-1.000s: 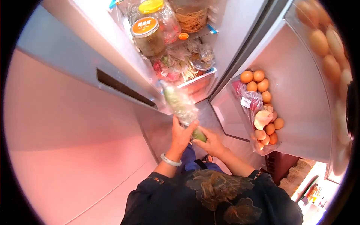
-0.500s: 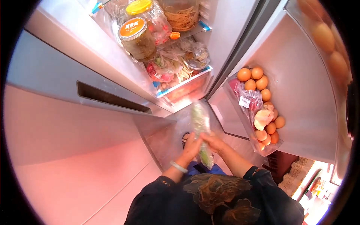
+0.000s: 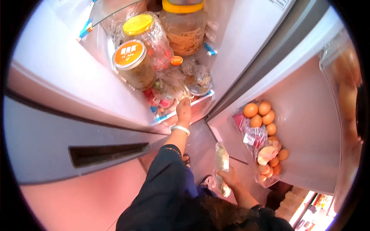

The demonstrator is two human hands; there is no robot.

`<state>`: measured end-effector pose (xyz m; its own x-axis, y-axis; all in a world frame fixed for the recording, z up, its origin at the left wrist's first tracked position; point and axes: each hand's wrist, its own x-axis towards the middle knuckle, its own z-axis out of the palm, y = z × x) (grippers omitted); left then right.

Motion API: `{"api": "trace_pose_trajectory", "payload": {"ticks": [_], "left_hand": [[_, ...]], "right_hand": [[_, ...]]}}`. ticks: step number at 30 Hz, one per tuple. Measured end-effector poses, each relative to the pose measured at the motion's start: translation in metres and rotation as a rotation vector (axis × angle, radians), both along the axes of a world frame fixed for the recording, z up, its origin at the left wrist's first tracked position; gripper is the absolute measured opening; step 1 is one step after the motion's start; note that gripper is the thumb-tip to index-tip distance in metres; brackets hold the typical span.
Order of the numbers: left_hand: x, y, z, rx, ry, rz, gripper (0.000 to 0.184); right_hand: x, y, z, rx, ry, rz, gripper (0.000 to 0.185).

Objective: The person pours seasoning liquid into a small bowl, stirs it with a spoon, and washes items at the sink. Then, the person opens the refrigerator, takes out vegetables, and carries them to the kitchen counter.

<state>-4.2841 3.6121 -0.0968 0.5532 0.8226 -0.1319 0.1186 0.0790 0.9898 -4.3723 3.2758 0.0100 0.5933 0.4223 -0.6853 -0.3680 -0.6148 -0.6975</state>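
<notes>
My left hand (image 3: 184,109), with a pale bangle at its wrist, reaches to the front edge of the lower fridge drawer (image 3: 198,109). Its fingers look curled beside pale stems (image 3: 178,95) and plastic-bagged food; whatever is between them is hidden. Low in front of my body, my right hand (image 3: 229,178) is closed around a long green vegetable in clear plastic wrap (image 3: 222,157). The wrapped vegetable points up and slightly left, its lower end showing below the hand.
Above the drawer stand an orange-lidded jar (image 3: 137,69), a yellow-lidded jar (image 3: 138,25) and a large jar of strands (image 3: 181,36). A door bin (image 3: 246,154) on the right holds several eggs (image 3: 250,110) and a bag (image 3: 256,135). The left door (image 3: 46,142) stands ajar.
My left hand has let go of the wrapped vegetable and moved up to the drawer. My right hand, still holding the vegetable, has moved down and right. The view has shifted nearer the fridge.
</notes>
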Motion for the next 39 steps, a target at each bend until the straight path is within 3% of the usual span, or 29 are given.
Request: {"api": "trace_pose_trajectory", "payload": {"ticks": [2,3,4,6,8,10,13,15,16,19,20,23,26,28,30,32,37,38,39], "left_hand": [[0.037,0.035,-0.034,-0.106,0.197,-0.004,0.036],[0.05,0.042,-0.028,-0.158,0.299,-0.008,0.037],[0.06,0.042,-0.024,-0.31,0.242,0.01,0.04],[0.085,0.05,-0.074,0.015,0.173,0.223,0.039],[0.085,0.066,-0.067,-0.374,0.22,0.144,0.041],[0.087,0.089,-0.12,-0.217,0.196,0.031,0.042],[0.08,0.084,-0.076,-0.46,0.147,0.004,0.039],[0.077,0.11,-0.142,0.033,0.39,-0.082,0.033],[0.071,0.106,-0.12,0.17,0.26,-0.035,0.016],[0.078,0.116,-0.123,-0.718,-0.029,-0.02,0.021],[0.059,0.11,-0.037,-0.804,0.109,-0.089,0.02],[0.064,0.101,-0.017,-0.558,0.268,-0.238,0.021],[0.068,0.088,-0.016,0.072,0.48,-0.215,0.028],[0.079,0.107,-0.088,-0.037,0.364,-0.233,0.02],[0.066,0.099,-0.038,-0.663,0.116,-0.124,0.017],[0.052,0.1,-0.008,-0.742,0.164,-0.102,0.018],[0.04,0.097,-0.008,-0.715,0.203,-0.098,0.018],[0.046,0.106,-0.087,-0.789,0.034,-0.112,0.018],[0.039,0.099,-0.077,-0.744,0.077,-0.126,0.017]], "right_hand": [[-0.007,0.0,0.006,-0.009,-0.002,-0.075,0.044],[-0.011,-0.002,0.004,0.016,-0.025,-0.124,0.038],[-0.012,-0.008,0.003,0.077,0.092,-0.194,0.036],[-0.013,-0.008,0.008,0.037,0.068,-0.211,0.036],[-0.016,-0.011,0.005,0.077,0.033,-0.247,0.036],[-0.016,-0.007,0.006,0.035,0.07,-0.294,0.037],[-0.013,0.001,0.018,-0.016,0.081,-0.242,0.036],[-0.016,-0.003,0.011,0.003,0.077,-0.205,0.035],[-0.019,-0.011,-0.007,0.037,0.073,-0.205,0.035],[-0.021,-0.013,-0.013,0.034,0.081,-0.219,0.035],[-0.021,-0.011,-0.011,0.014,0.084,-0.226,0.036],[-0.013,0.007,0.017,0.016,0.095,-0.227,0.037],[-0.016,-0.007,0.001,0.06,0.12,-0.229,0.039],[-0.017,-0.015,-0.006,0.05,0.117,-0.23,0.039],[-0.017,-0.018,-0.011,0.038,0.117,-0.231,0.04],[-0.017,-0.02,-0.013,0.012,0.118,-0.234,0.041],[-0.013,-0.01,-0.01,0.002,0.076,-0.149,0.044],[-0.013,-0.009,-0.01,0.018,0.069,-0.149,0.044],[-0.013,-0.008,-0.012,0.009,0.044,-0.145,0.045]]}}
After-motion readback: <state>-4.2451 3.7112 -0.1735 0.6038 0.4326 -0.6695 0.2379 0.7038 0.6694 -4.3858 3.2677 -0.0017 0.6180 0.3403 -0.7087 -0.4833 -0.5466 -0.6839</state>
